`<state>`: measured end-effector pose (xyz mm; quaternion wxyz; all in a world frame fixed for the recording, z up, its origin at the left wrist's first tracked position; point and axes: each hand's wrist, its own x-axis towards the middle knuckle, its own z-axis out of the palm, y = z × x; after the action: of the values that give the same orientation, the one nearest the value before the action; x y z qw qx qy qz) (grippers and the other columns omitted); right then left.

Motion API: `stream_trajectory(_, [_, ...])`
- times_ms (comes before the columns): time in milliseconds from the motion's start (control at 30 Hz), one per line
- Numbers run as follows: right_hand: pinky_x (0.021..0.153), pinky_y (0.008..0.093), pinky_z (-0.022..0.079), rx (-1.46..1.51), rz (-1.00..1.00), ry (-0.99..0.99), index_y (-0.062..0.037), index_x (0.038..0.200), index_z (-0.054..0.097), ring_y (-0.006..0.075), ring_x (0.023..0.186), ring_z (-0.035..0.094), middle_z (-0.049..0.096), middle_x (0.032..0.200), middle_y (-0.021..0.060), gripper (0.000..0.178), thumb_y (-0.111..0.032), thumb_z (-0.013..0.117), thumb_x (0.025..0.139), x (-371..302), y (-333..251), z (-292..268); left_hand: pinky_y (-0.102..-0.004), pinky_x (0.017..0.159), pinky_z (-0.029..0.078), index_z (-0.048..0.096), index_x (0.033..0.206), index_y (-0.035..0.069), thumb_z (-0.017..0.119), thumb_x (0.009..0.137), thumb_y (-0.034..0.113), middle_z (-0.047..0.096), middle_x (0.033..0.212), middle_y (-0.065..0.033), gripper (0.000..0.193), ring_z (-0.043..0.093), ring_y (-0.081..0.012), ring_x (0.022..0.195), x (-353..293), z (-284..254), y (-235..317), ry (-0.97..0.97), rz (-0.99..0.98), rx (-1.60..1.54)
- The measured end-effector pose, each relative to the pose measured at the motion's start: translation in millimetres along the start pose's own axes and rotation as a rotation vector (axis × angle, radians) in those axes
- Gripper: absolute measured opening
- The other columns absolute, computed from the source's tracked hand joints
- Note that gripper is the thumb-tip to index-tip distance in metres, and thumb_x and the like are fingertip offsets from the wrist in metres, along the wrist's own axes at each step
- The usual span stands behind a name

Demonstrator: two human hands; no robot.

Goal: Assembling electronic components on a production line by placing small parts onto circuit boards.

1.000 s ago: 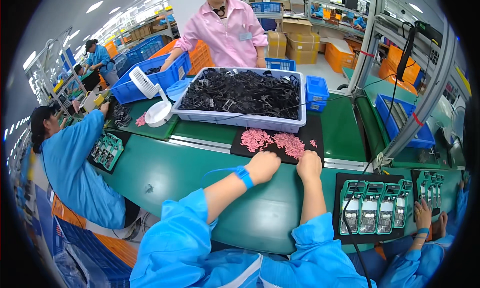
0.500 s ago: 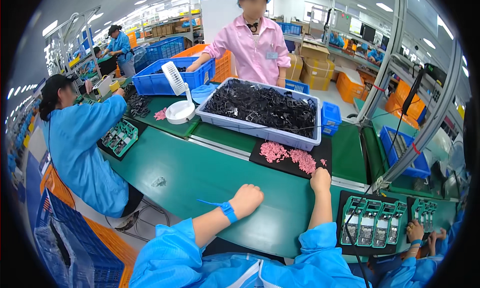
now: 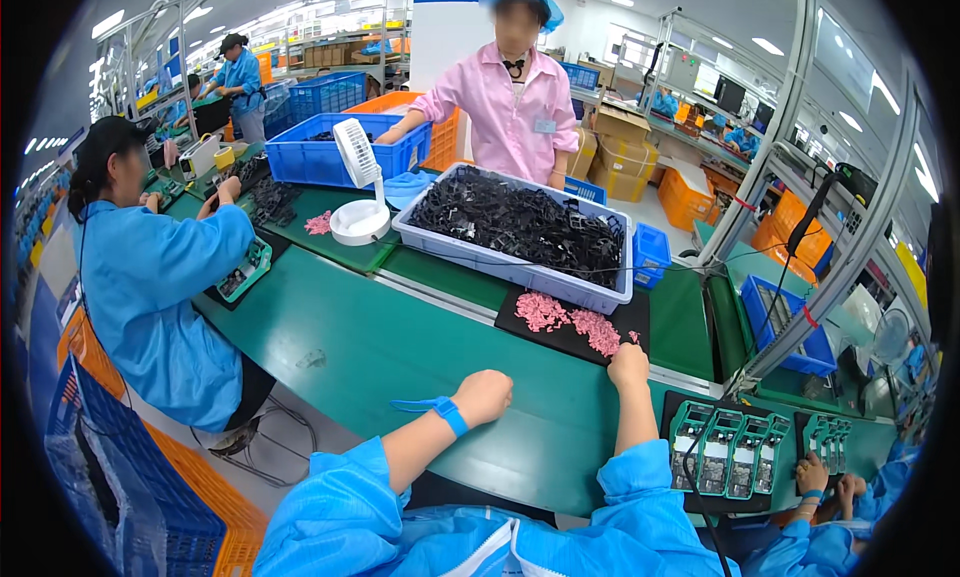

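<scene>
My left hand (image 3: 483, 397) rests on the green bench (image 3: 380, 347), its fingers curled into a loose fist with nothing visible in it. A blue wrist strap (image 3: 450, 415) circles that wrist. My right hand (image 3: 628, 365) is at the near right edge of a black mat (image 3: 635, 322), fingers closed; whatever they may hold is hidden. Small pink pieces (image 3: 597, 332) lie heaped on the mat just beyond those fingers. Behind them stands a grey bin (image 3: 510, 262) piled with black plastic parts (image 3: 510, 217).
Green frames with metal parts (image 3: 720, 452) lie right of my right forearm, crossed by a black cable. Another person's hand (image 3: 812, 474) is farther right. A co-worker in blue (image 3: 160, 297) sits left; one in pink (image 3: 500, 102) stands opposite. A white fan (image 3: 360, 220) stands beyond the bench.
The whole view has shifted slightly. The left co-worker's arm has moved and both their hands now show. My two hands keep nearly the same places on the bench and mat.
</scene>
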<state>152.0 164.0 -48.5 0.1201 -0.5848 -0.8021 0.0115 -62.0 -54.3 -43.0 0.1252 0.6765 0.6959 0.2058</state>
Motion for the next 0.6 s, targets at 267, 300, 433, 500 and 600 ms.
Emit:
stream_trajectory(267, [0.08, 0.0439, 0.052, -0.076, -0.136, 0.08, 0.0009, 0.087, 0.064, 0.0356, 0.091, 0.062, 0.062, 0.097, 0.0193, 0.017, -0.001, 0.064, 0.071, -8, 5, 1, -0.0443, 0.072, 0.052, 0.065, 0.073, 0.004, 0.061, 0.071, 0.004, 0.065, 0.082, -0.0172, 0.005, 0.064, -0.0342, 0.081, -3, 9, 7, 0.068, 0.183, 0.251])
stream_trajectory(300, [0.079, 0.0442, 0.052, -0.06, -0.157, 0.103, 0.0008, 0.086, 0.063, 0.036, 0.09, 0.061, 0.062, 0.096, 0.0195, 0.015, -0.001, 0.064, 0.072, -6, 9, 4, -0.0443, 0.072, 0.051, 0.065, 0.075, 0.004, 0.061, 0.074, 0.006, 0.063, 0.083, -0.0168, 0.005, 0.063, -0.0342, 0.08, -4, 8, 10, 0.078, 0.212, 0.312])
stream_trajectory(433, [0.075, 0.0451, 0.05, 0.077, -0.19, 0.228, 0.0012, 0.083, 0.06, 0.0384, 0.086, 0.06, 0.061, 0.094, 0.0203, 0.009, -0.005, 0.063, 0.077, -14, 2, 7, -0.0433, 0.075, 0.05, 0.064, 0.077, 0.003, 0.061, 0.073, 0.003, 0.063, 0.084, -0.017, 0.005, 0.063, -0.0331, 0.083, -6, 8, 7, 0.052, 0.164, 0.309])
stream_trajectory(500, [0.073, 0.0437, 0.048, 0.369, -0.286, 0.268, 0.0004, 0.081, 0.057, 0.0373, 0.082, 0.059, 0.061, 0.087, 0.0185, 0.008, -0.007, 0.061, 0.082, -31, -12, 2, -0.0425, 0.075, 0.05, 0.063, 0.078, 0.003, 0.06, 0.075, 0.003, 0.063, 0.084, -0.0166, 0.004, 0.062, -0.0331, 0.084, -5, 8, 5, 0.056, 0.13, 0.189])
stream_trajectory(600, [0.068, 0.0331, 0.05, 0.937, -0.25, -0.049, -0.0001, 0.087, 0.058, 0.0199, 0.078, 0.062, 0.063, 0.085, 0.0108, 0.009, -0.009, 0.059, 0.088, -55, -31, 9, -0.0419, 0.075, 0.049, 0.061, 0.078, 0.003, 0.058, 0.079, 0.006, 0.062, 0.084, -0.0148, 0.004, 0.06, -0.033, 0.085, 14, 0, 15, 0.207, 0.133, -0.103])
